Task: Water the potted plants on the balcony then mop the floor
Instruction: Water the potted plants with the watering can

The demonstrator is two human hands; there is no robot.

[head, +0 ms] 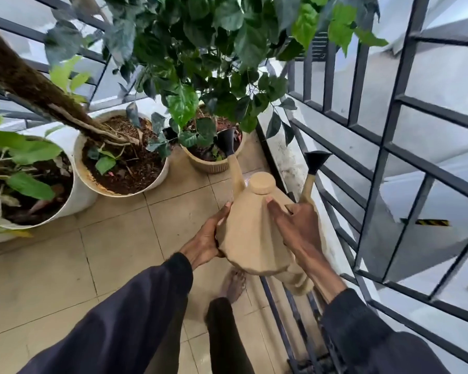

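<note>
A beige watering can [251, 238] with a round lid is held low over the tiled floor. Its spout ends in a black rose [226, 141] that reaches over the rim of a small ribbed beige pot [214, 166] holding a leafy plant [200, 49]. My left hand [207, 238] grips the can's left side. My right hand [295, 225] lies on its right side. A second beige can [295, 280] sits behind and below my right wrist, its black rose [316, 161] pointing at the railing. Whether my right hand also holds it is hidden.
Two large white pots stand to the left: one [161, 176] with a thick leaning trunk, another [79, 197] with broad green leaves. A dark metal railing [389, 147] and a white ledge [287, 157] run along the right. My bare foot [233, 284] is on the beige tiles [114, 252].
</note>
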